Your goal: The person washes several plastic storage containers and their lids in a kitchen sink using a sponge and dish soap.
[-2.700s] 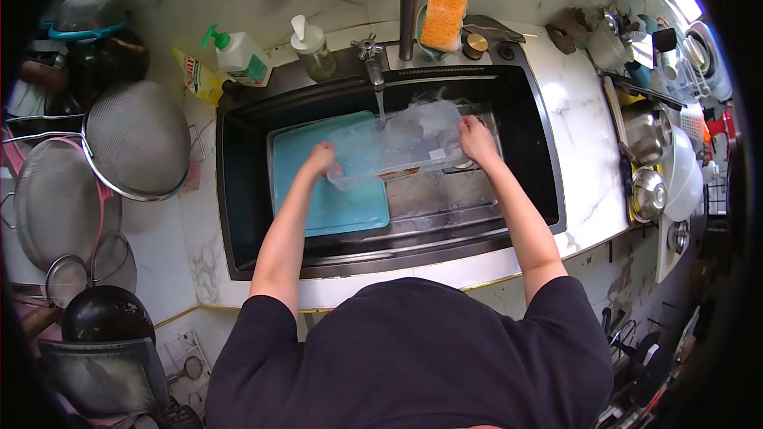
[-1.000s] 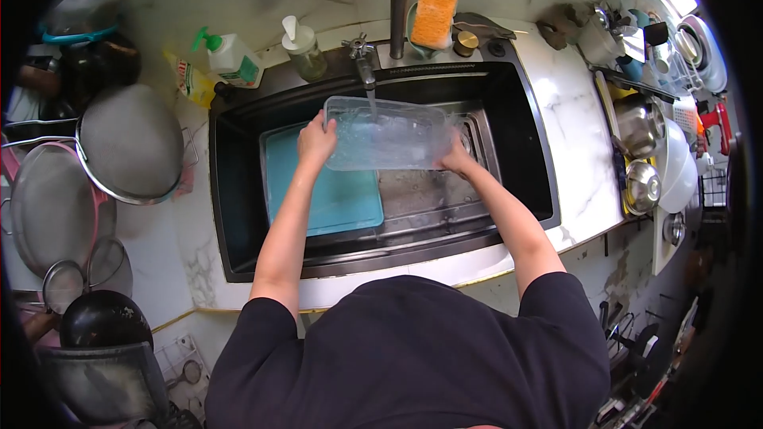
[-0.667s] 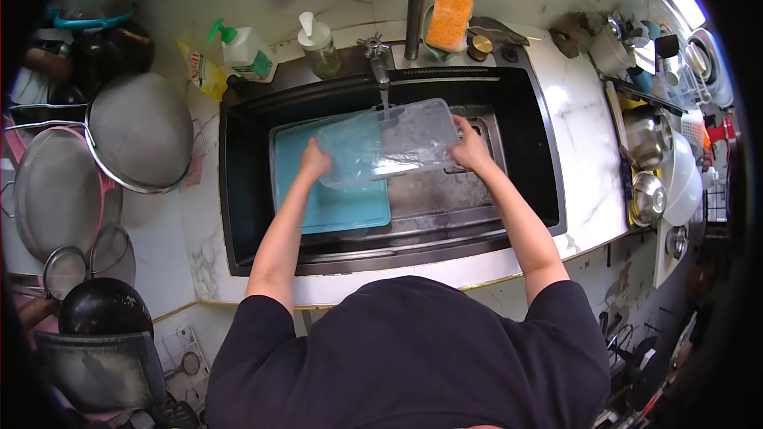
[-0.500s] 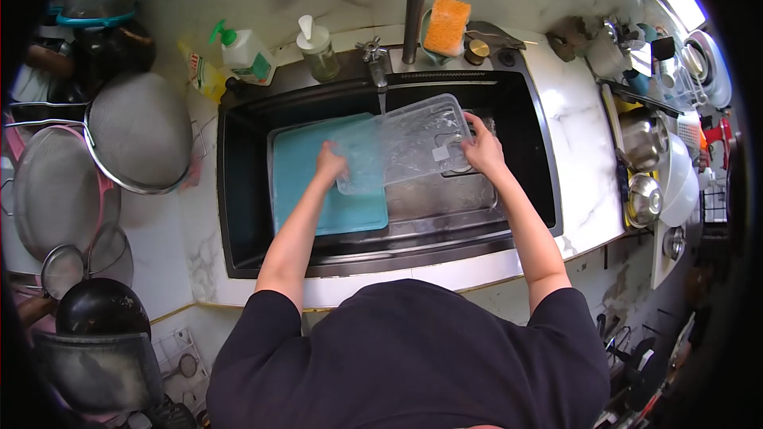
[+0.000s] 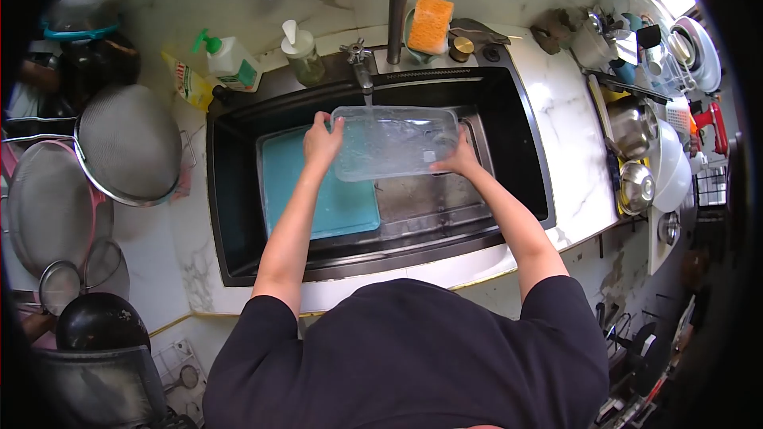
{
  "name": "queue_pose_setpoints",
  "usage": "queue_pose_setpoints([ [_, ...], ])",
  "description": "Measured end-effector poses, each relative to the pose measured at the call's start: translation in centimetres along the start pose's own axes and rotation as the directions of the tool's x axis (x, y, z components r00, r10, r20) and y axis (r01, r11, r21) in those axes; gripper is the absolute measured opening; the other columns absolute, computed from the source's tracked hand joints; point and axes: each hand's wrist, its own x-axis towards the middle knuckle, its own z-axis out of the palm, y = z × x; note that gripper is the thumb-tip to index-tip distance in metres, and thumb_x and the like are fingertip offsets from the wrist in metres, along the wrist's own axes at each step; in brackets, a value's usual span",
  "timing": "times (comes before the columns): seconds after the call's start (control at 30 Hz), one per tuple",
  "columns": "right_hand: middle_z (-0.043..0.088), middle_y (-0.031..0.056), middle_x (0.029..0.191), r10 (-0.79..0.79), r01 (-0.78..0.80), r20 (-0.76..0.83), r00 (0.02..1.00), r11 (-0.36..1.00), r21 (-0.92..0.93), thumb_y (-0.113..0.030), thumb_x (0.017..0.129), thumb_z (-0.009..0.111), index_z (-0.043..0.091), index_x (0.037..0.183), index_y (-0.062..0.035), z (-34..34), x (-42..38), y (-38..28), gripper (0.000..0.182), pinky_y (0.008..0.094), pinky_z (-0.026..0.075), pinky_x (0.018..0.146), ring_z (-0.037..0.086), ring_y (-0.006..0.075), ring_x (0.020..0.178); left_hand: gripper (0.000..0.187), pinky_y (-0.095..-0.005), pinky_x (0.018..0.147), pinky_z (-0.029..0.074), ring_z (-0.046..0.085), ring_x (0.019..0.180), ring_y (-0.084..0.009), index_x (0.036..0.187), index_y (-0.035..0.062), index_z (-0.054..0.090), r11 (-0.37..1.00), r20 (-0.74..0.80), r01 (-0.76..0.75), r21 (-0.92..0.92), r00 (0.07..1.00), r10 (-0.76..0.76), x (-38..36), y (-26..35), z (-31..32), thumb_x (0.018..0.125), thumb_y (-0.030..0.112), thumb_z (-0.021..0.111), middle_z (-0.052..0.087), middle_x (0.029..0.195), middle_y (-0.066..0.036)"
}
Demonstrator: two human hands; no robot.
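Your left hand (image 5: 320, 141) and right hand (image 5: 455, 160) grip the short ends of a clear plastic container (image 5: 395, 142) — long axis left to right, open side up — under the running tap (image 5: 360, 71), above a black sink (image 5: 520, 151) set in marble counter — teal cutting board (image 5: 318, 191) below.

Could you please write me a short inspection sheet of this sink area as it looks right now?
Surface: black sink set in a marble counter.
Job's things: clear plastic container held under the running tap; teal board lying in the sink.
Clutter: orange sponge, two pump bottles, mesh strainers on the left, steel bowls on the right.
Grippers: left hand and right hand grip the container's ends.
Cables: nothing seen.
Surroundings: crowded dish rack at far right.
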Motion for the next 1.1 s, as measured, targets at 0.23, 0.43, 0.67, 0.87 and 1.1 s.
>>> queue_pose_setpoints([
  [0.23, 0.051, 0.0291, 0.107, -0.203, 0.218, 0.185, 0.962, 0.974, -0.066, -0.021, 0.048, 0.081, -0.004, 0.134, -0.0016, 3.0, 1.2, -1.9, 0.123, 0.0352, 0.04, 0.088, 0.05, 0.0384, 0.102, 0.036, -0.0445, 0.07, 0.043, 0.056, 0.082, -0.0393, 0.094, 0.0068, 0.051, 0.994, -0.048, 0.098, 0.044, 0.994, -0.096, 0.3, -4.3, -3.0, 0.079, 0.039, 0.052, 0.06, 0.08, -0.022],
  [0.43, 0.056, 0.0244, 0.095, -0.316, 0.328, 0.253, 0.914, 0.945, -0.006, -0.01, 0.062, 0.069, 0.006, 0.136, -0.0041, 3.4, 2.4, -1.5, 0.098, 0.033, 0.045, 0.072, 0.058, 0.0283, 0.081, 0.034, -0.0413, 0.068, 0.044, 0.06, 0.07, -0.0349, 0.1, 0.0057, 0.05, 0.973, 0.021, 0.225, 0.046, 0.974, -0.226, 0.2, -8.4, -2.7, 0.08, 0.033, 0.052, 0.06, 0.079, -0.022],
  [0.67, 0.059, 0.0262, 0.083, -0.219, 0.223, 0.122, 0.968, 0.975, -0.018, -0.019, 0.078, 0.052, 0.028, 0.132, -0.0134, -5.2, -1.8, -7.8, 0.06, 0.0418, 0.043, 0.075, 0.057, 0.0409, 0.08, 0.038, -0.0345, 0.042, 0.048, 0.06, 0.053, -0.0235, 0.115, 0.0017, 0.041, 0.872, 0.26, 0.384, -0.304, 0.914, -0.312, -0.5, -9.4, 1.3, 0.078, 0.004, 0.048, 0.061, 0.076, -0.017],
  [0.87, 0.06, 0.0211, 0.073, -0.208, 0.208, 0.015, 0.978, 0.969, -0.134, -0.021, 0.08, 0.053, 0.029, 0.132, -0.0173, -9.4, -3.6, -7.3, 0.057, 0.0403, 0.045, 0.068, 0.06, 0.035, 0.072, 0.029, -0.0352, 0.046, 0.047, 0.059, 0.056, -0.0241, 0.102, -0.0013, 0.052, 0.852, 0.285, 0.348, -0.391, 0.926, -0.247, 0.7, -7.9, 7.7, 0.074, 0.008, 0.056, 0.06, 0.076, -0.015],
  [1.1, 0.053, 0.0052, 0.076, -0.096, 0.072, 0.028, 0.995, 0.88, 0.47, -0.007, 0.087, 0.044, 0.021, 0.131, -0.0187, -5.7, -0.8, 2.9, 0.051, 0.0264, 0.045, 0.054, 0.051, 0.0116, 0.059, 0.046, -0.0358, 0.052, 0.046, 0.058, 0.06, -0.0234, 0.098, -0.0005, 0.054, 0.696, 0.485, 0.422, -0.58, 0.866, -0.121, 1.6, -3.8, 7.0, 0.082, 0.042, 0.046, 0.059, 0.078, -0.015],
])
